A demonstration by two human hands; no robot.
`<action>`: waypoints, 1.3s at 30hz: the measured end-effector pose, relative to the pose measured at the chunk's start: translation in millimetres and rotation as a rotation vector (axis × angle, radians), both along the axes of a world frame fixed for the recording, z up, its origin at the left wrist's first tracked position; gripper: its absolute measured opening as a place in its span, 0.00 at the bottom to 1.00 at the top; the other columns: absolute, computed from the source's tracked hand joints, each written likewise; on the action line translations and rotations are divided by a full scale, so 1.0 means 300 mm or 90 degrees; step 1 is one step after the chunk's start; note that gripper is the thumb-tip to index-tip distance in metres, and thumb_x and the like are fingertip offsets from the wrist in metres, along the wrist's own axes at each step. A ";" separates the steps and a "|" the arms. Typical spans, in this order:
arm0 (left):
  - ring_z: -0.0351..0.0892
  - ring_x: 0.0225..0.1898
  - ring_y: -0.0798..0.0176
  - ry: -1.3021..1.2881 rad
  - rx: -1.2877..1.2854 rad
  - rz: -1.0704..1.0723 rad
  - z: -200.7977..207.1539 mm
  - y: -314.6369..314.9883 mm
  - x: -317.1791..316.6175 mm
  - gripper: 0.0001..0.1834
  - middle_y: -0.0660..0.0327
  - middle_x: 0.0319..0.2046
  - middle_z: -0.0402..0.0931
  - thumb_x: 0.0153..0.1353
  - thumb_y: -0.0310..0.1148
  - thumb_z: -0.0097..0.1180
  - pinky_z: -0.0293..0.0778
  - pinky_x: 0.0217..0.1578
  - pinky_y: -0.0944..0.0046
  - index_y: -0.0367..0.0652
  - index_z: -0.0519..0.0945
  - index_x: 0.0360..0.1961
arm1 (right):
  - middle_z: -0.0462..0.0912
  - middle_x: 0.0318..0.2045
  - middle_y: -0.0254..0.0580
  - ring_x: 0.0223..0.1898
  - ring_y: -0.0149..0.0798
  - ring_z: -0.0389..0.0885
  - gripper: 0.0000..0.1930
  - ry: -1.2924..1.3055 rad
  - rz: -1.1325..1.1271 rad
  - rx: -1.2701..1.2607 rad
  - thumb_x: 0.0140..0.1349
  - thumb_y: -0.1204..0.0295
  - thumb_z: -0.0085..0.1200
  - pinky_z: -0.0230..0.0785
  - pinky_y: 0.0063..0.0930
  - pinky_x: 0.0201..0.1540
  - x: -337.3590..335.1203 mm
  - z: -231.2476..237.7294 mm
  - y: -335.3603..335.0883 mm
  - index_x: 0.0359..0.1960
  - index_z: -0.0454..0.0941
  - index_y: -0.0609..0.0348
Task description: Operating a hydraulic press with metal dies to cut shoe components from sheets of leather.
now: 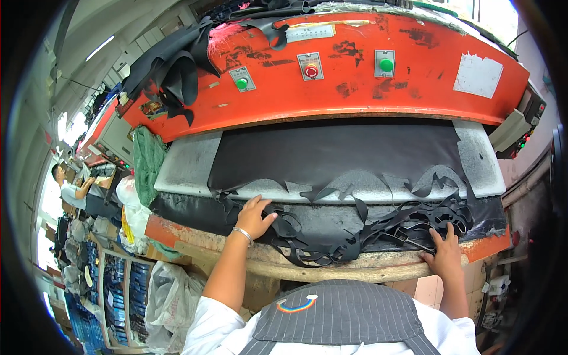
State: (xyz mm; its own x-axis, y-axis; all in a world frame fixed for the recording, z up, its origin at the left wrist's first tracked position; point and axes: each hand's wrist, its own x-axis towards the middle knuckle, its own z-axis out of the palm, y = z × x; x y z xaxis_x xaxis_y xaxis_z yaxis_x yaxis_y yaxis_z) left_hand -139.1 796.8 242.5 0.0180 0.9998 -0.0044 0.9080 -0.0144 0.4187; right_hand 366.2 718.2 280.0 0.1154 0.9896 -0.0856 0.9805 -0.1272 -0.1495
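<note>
A black leather-like sheet lies on the pale cutting board of a red press. Its near edge is cut into curved gaps and hanging strips. My left hand rests on the left end of the tangled black scraps, its fingers stretched out and the thumb apart. My right hand is at the right end of that heap, with its fingers apart. Beside its fingertips lies a thin metal frame, apparently a cutting die, partly hidden by scraps. I cannot tell whether my right fingers touch it.
Above the board stands the red press head, with green and red buttons. Black offcuts hang over its left end. A worn wooden edge runs along the front. At left are shelves of blue items, a plastic sack and another person.
</note>
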 end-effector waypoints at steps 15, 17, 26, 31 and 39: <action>0.63 0.63 0.44 -0.021 -0.192 -0.268 0.030 -0.214 -0.487 0.31 0.52 0.60 0.69 0.57 0.52 0.60 0.61 0.62 0.51 0.52 0.73 0.60 | 0.75 0.48 0.46 0.52 0.52 0.74 0.40 -0.235 -0.285 -0.051 0.37 0.79 0.61 0.69 0.42 0.54 -0.159 0.449 -0.304 0.60 0.69 0.48; 0.74 0.53 0.48 -0.067 -0.121 -0.183 0.043 -0.206 -0.656 0.24 0.51 0.50 0.78 0.56 0.47 0.62 0.68 0.58 0.54 0.47 0.80 0.51 | 0.76 0.48 0.44 0.52 0.52 0.74 0.38 -0.298 -0.372 -0.038 0.37 0.80 0.60 0.69 0.41 0.54 -0.202 0.518 -0.368 0.58 0.69 0.49; 0.82 0.25 0.67 -0.497 -0.221 0.048 -0.081 0.211 -0.724 0.26 0.53 0.31 0.83 0.61 0.43 0.62 0.75 0.27 0.70 0.32 0.77 0.51 | 0.71 0.59 0.56 0.58 0.56 0.69 0.40 -0.256 -0.006 0.098 0.34 0.78 0.61 0.61 0.43 0.62 -0.747 0.510 -0.153 0.59 0.70 0.51; 0.73 0.16 0.72 -0.826 -0.270 0.244 -0.108 0.311 -0.649 0.18 0.63 0.22 0.78 0.61 0.45 0.61 0.69 0.19 0.71 0.41 0.79 0.42 | 0.71 0.59 0.39 0.57 0.44 0.71 0.42 -0.226 0.377 0.005 0.36 0.74 0.67 0.62 0.38 0.60 -1.000 0.340 0.161 0.61 0.70 0.41; 0.66 0.11 0.72 -0.694 -0.427 0.103 -0.119 0.206 -0.715 0.11 0.65 0.16 0.72 0.63 0.37 0.56 0.60 0.13 0.72 0.39 0.81 0.35 | 0.68 0.64 0.37 0.63 0.45 0.66 0.37 -0.174 0.503 -0.027 0.48 0.76 0.60 0.55 0.44 0.66 -0.876 0.060 0.302 0.64 0.67 0.37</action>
